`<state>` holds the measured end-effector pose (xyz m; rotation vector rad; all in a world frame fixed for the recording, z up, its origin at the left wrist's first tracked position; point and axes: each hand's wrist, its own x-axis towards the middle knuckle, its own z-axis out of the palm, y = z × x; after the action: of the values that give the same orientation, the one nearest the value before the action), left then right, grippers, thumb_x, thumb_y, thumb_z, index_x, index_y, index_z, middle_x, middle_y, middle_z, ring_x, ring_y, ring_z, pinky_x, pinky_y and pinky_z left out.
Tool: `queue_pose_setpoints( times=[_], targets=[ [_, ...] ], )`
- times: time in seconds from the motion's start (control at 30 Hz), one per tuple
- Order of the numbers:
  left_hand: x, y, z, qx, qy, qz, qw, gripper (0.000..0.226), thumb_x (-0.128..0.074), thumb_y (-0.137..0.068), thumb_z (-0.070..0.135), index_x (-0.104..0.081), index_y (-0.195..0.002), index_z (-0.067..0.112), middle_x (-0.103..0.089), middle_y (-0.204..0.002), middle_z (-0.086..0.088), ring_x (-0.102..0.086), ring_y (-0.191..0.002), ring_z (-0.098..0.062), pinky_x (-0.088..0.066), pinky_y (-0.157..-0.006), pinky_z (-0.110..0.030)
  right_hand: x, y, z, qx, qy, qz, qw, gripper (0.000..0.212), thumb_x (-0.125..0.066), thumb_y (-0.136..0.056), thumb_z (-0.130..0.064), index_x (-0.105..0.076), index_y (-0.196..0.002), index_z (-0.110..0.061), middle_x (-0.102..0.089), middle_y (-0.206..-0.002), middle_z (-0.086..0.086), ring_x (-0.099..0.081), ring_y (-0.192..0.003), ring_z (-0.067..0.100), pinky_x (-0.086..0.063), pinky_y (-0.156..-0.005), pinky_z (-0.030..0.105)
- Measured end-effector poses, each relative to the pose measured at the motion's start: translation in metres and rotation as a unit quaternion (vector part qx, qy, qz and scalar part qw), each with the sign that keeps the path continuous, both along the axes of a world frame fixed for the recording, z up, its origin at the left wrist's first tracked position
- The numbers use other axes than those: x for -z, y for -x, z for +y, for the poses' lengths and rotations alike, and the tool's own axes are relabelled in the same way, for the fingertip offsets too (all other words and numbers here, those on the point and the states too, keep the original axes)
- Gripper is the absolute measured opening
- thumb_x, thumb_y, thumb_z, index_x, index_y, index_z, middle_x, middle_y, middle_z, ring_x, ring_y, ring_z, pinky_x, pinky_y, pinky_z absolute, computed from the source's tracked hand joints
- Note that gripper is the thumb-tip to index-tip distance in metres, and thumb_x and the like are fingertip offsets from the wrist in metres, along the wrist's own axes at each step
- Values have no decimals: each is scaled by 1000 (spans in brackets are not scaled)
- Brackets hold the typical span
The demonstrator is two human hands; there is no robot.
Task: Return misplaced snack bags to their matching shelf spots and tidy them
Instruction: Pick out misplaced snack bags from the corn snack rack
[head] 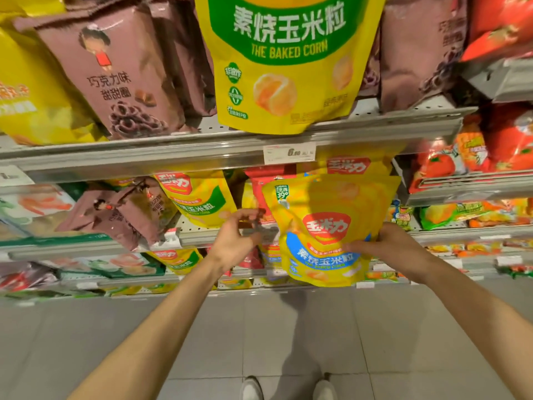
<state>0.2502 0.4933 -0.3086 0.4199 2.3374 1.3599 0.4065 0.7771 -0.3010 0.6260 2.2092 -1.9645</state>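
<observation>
While right hand (389,243) grips several yellow corn bags (326,226) (edges fanned), left hand (233,238) loose, holding nothing

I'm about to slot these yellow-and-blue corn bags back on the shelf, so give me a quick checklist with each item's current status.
1. Right hand grips the blue-banded corn bags: ok.
2. Left hand free to help: ok, it holds nothing.
3. Stack squared up: not ok, the bag edges fan out at the upper right.
4. Matching spot found: cannot tell; the nearby green-banded corn bag is a different variety.
5. Neighbours tidy: not ok, the brown chocolate-ring bags slump over the shelf edge.
</observation>
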Motion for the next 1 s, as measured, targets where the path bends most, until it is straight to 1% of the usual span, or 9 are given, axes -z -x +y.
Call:
queue_pose_setpoints(
  times=[0.1, 0.23, 0.4, 0.47, 0.57, 0.7, 0.8, 0.93, 1.0],
  targets=[
    [2, 17, 15, -48, 9, 14, 999, 47, -80, -84, 9, -58, -125, 9, -66, -103, 4, -64, -88, 7, -48, -75, -8, 6, -5, 11, 41, 5, 1, 999, 35, -82, -79, -11, -74, -111, -20, -79, -102, -11, -76, -88, 5, -57, -65, 13],
    [13, 33, 46, -121, -3, 0, 993, 67, -79, -88, 23, -44, -143, 7, -65, -115, 3, -64, -112, -15, -49, -101, -30, 12, -7, 16, 61, 2, -9, 998, 34, -83, -77, -13, -74, -109, -22, -79, -101, -11, -76, -87, 6, -57, -64, 16],
    [21, 40, 70, -167, 31, 10, 985, 67, -84, -82, 38, -53, -135, 10, -69, -121, -2, -66, -112, -21, -50, -97, -33, 13, -8, 18, 75, 8, 0, 997, 32, -83, -78, -13, -72, -104, -27, -79, -91, -17, -76, -80, 1, -57, -60, 13],
    [21, 43, 73, -171, 48, 15, 984, 57, -85, -78, 44, -60, -121, 15, -69, -115, 2, -66, -105, -18, -51, -94, -31, 13, -8, 21, 75, 8, -2, 997, 32, -84, -77, -14, -72, -103, -27, -79, -89, -17, -76, -80, 2, -57, -60, 14],
    [31, 51, 73, -182, 63, 19, 981, 65, -82, -64, 63, -67, -109, 17, -73, -110, -2, -71, -98, -22, -58, -91, -43, 12, -9, 24, 80, 5, -3, 997, 32, -84, -76, -16, -72, -104, -27, -79, -91, -16, -76, -82, 4, -57, -63, 16],
    [23, 43, 71, -194, 46, 46, 979, 45, -85, -77, 45, -59, -100, 17, -71, -102, 2, -68, -93, -19, -57, -86, -39, 11, -7, 26, 86, -1, -1, 996, 34, -84, -76, -19, -73, -107, -27, -80, -96, -12, -77, -85, 8, -57, -71, 23],
    [21, 37, 68, -203, 39, 49, 977, 49, -84, -77, 48, -55, -102, 17, -73, -101, -3, -70, -94, -24, -56, -85, -39, 11, -5, 28, 87, -5, 1, 996, 32, -84, -78, -18, -73, -106, -28, -80, -97, -13, -77, -84, 6, -56, -70, 22],
    [12, 30, 61, -219, 38, 74, 972, 54, -83, -79, 48, -55, -108, 11, -70, -87, 2, -64, -88, -22, -32, -75, -25, 10, -2, 28, 85, -10, 1, 996, 31, -82, -80, -17, -72, -107, -28, -79, -98, -14, -77, -85, 5, -56, -66, 17],
    [8, 24, 55, -215, 34, 105, 970, 53, -83, -77, 51, -54, -104, 16, -66, -81, 9, -66, -86, -21, -43, -82, -32, 10, 0, 28, 83, -13, 0, 996, 30, -82, -80, -18, -72, -105, -30, -79, -97, -15, -76, -83, 4, -56, -65, 17]
  ],
)
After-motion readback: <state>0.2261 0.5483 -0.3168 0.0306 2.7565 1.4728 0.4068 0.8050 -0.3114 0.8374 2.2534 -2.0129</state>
